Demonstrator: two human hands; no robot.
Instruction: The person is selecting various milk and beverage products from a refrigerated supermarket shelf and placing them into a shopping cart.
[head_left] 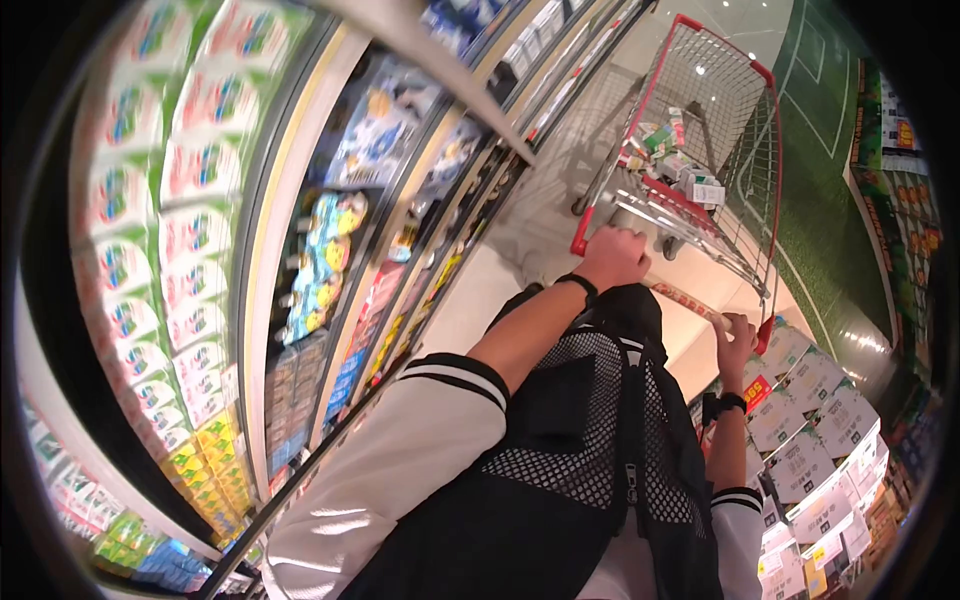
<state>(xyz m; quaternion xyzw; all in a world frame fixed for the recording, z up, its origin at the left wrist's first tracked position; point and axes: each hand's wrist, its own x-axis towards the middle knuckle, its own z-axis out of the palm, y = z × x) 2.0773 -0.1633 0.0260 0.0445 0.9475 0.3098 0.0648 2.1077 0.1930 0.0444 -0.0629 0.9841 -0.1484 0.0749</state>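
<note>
A shopping cart (722, 75) with a wire basket and red edges stands in front of me. My left hand (615, 256) is closed round the left end of its handle (683, 298). Farther right along the same bar, my right hand (735, 343) has its fingers wrapped over it. Between the hands, the handle shows reddish lettering. Several packaged goods lie in the basket, among them a white box (703, 188) and a green and white pack (663, 138).
Shelves on my left hold rows of white and green packs (207, 165), yellow packs (215, 450) and hanging blue and yellow packages (325, 265). Stacked white cartons (800, 460) stand close on the right. Pale floor (475, 300) runs beside the shelf; green flooring (830, 200) lies beyond the cart.
</note>
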